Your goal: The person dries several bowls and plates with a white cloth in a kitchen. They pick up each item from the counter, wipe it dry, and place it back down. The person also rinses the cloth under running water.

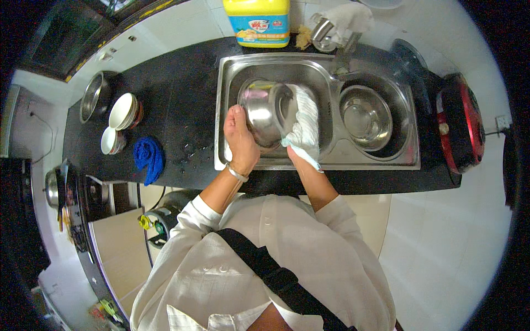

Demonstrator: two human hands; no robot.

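Over the left sink basin, my left hand (pixel 240 135) grips the left side of a deep, shiny stainless steel bowl (pixel 264 113), which is tipped on its side. My right hand (pixel 296 155) is against the bowl's right side, mostly covered by a white striped cloth (pixel 307 124). The cloth is bunched and touches the bowl; its lower end hangs over my right wrist. The right fingers are hidden beneath it.
A steel bowl (pixel 364 118) sits in the right sink basin. Behind are a faucet (pixel 323 36) and a yellow jug (pixel 256 22). White bowls (pixel 122 112), a metal bowl (pixel 95 98) and a blue cloth (pixel 148 159) lie left; a red-black cooker (pixel 461 124) stands right.
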